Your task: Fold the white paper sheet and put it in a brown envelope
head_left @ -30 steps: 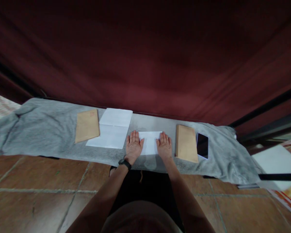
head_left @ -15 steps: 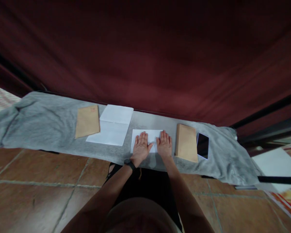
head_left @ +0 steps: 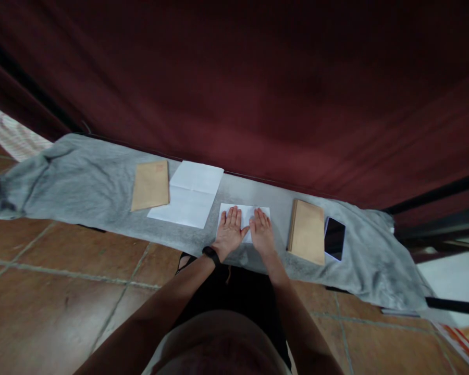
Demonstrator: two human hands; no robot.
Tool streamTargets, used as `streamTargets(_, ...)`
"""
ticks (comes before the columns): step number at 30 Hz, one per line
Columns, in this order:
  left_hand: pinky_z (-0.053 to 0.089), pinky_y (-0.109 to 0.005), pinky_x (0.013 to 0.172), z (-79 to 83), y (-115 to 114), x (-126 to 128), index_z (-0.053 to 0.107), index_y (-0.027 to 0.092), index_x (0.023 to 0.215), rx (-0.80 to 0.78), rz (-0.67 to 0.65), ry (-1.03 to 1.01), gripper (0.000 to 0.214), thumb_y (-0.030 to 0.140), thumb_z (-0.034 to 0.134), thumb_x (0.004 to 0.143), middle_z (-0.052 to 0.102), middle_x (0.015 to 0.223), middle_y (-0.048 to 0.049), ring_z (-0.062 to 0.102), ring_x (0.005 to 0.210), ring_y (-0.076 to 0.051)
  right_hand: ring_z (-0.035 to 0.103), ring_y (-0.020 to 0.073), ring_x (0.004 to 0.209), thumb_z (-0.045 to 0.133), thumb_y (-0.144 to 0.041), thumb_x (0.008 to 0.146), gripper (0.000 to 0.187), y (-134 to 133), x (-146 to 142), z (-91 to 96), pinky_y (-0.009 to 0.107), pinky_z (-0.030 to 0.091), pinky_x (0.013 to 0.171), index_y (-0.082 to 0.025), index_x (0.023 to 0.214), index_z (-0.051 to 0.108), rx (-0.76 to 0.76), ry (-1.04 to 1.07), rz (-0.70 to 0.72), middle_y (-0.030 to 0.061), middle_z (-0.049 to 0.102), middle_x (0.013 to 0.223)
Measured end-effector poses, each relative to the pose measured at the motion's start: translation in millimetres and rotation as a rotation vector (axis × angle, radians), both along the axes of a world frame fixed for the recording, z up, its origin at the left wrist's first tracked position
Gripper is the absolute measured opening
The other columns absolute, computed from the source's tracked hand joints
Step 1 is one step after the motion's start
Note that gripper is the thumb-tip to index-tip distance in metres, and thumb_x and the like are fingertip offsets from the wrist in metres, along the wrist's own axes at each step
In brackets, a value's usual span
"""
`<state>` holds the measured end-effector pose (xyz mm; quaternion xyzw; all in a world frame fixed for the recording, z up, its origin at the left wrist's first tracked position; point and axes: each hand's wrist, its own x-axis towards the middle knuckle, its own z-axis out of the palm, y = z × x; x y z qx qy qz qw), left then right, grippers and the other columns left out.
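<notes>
Both of my hands lie flat, fingers stretched out, on a small folded white paper [head_left: 245, 212] on a grey cloth [head_left: 82, 177]. My left hand [head_left: 230, 232], with a black band on its wrist, covers the paper's left part. My right hand [head_left: 262, 232] covers its right part, close beside the left. Neither hand grips anything.
Left of the hands lie an unfolded white sheet [head_left: 189, 194] and a brown envelope [head_left: 150, 184]. To the right sit a stack of brown envelopes [head_left: 307, 230] and a dark phone [head_left: 334, 238]. A dark red curtain [head_left: 258, 94] hangs behind. Brown floor tiles [head_left: 54, 291] lie in front.
My left hand has slid rightwards over the folded paper, towards my right hand. The view has shifted a little, so everything sits slightly further right.
</notes>
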<state>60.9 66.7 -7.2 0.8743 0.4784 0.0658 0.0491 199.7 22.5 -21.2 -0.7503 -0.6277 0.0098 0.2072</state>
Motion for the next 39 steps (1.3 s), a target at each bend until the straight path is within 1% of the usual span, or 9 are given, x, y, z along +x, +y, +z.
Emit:
streamTargets(3,0.010,-0.050,0.126,-1.3,-0.1,-1.4,0.029,0.003,0.156,-0.006,-0.005,-0.004,0.065,0.038,0.030,0.101,0.023,0.165,-0.0190,0.017,0.155,-0.029,0.039,0.0226,0.146,0.026,-0.032,0.107,0.051,-0.7,-14.3,-0.3,0.043,0.024,0.122,-0.012,0.149,0.048,-0.040,-0.013,0.102,0.0115,0.044,0.157)
streamTargets(8,0.011,-0.053,0.125,-3.4,-0.5,-2.8,0.028,0.007,0.157,0.016,-0.012,-0.017,0.063,0.032,0.029,0.100,0.025,0.164,-0.0177,0.018,0.155,-0.028,0.036,0.0237,0.148,0.028,-0.032,0.107,0.051,-6.2,-21.3,0.8,0.045,0.023,0.123,-0.011,0.151,0.044,-0.036,-0.058,0.075,0.0122,0.041,0.158)
streamTargets(13,0.012,-0.053,0.125,-0.1,-2.1,-3.4,0.029,0.004,0.156,0.020,-0.010,-0.029,0.065,0.035,0.032,0.099,0.026,0.164,-0.0195,0.019,0.155,-0.029,0.036,0.0242,0.148,0.030,-0.033,0.107,0.051,-11.8,-18.3,3.0,0.045,0.024,0.123,-0.011,0.152,0.043,-0.016,-0.083,0.052,0.0123,0.040,0.159)
streamTargets(18,0.011,-0.051,0.126,5.1,-5.1,-3.4,0.032,0.003,0.155,0.008,-0.003,-0.029,0.066,0.041,0.034,0.101,0.026,0.164,-0.0206,0.020,0.154,-0.030,0.036,0.0250,0.148,0.027,-0.034,0.107,0.053,-18.4,-14.2,-1.2,0.047,0.023,0.123,-0.010,0.153,0.041,0.009,-0.101,0.045,0.0135,0.040,0.159)
streamTargets(24,0.012,-0.050,0.126,2.7,-5.2,-7.2,0.032,0.006,0.156,0.004,-0.001,-0.035,0.069,0.049,0.033,0.102,0.025,0.164,-0.0182,0.019,0.154,-0.029,0.037,0.0274,0.146,0.027,-0.038,0.107,0.056,-30.0,-3.3,-5.6,0.050,0.025,0.120,-0.009,0.155,0.037,0.022,-0.123,-0.001,0.0170,0.040,0.158)
streamTargets(27,0.013,-0.047,0.126,1.4,-6.1,-13.7,0.030,0.007,0.157,0.012,0.020,-0.043,0.070,0.051,0.031,0.102,0.027,0.164,-0.0169,0.019,0.155,-0.026,0.039,0.0278,0.145,0.029,-0.037,0.107,0.056,-37.0,2.4,-5.3,0.050,0.028,0.119,-0.010,0.155,0.036,0.025,-0.134,-0.027,0.0176,0.042,0.157)
streamTargets(31,0.015,-0.045,0.126,-0.6,-9.5,-24.7,0.030,0.004,0.156,0.041,0.057,-0.052,0.071,0.052,0.030,0.103,0.027,0.163,-0.0176,0.020,0.154,-0.027,0.039,0.0286,0.145,0.031,-0.035,0.106,0.056,-45.3,7.5,-5.2,0.049,0.029,0.118,-0.008,0.154,0.037,0.018,-0.153,-0.074,0.0187,0.042,0.157)
streamTargets(35,0.020,-0.047,0.125,-4.6,-13.6,-36.0,0.032,0.001,0.155,0.078,0.085,-0.093,0.073,0.051,0.032,0.102,0.028,0.162,-0.0197,0.024,0.153,-0.030,0.040,0.0284,0.144,0.033,-0.035,0.106,0.055,-52.1,11.1,-8.3,0.049,0.028,0.119,-0.007,0.154,0.037,0.031,-0.160,-0.113,0.0195,0.042,0.157)
streamTargets(39,0.024,-0.049,0.123,-7.0,-19.3,-49.2,0.036,0.000,0.153,0.118,0.105,-0.145,0.072,0.050,0.035,0.102,0.034,0.160,-0.0219,0.030,0.151,-0.033,0.041,0.0286,0.143,0.033,-0.034,0.106,0.055,-58.6,13.3,-10.7,0.049,0.028,0.119,-0.007,0.153,0.038,0.046,-0.158,-0.144,0.0191,0.044,0.156)
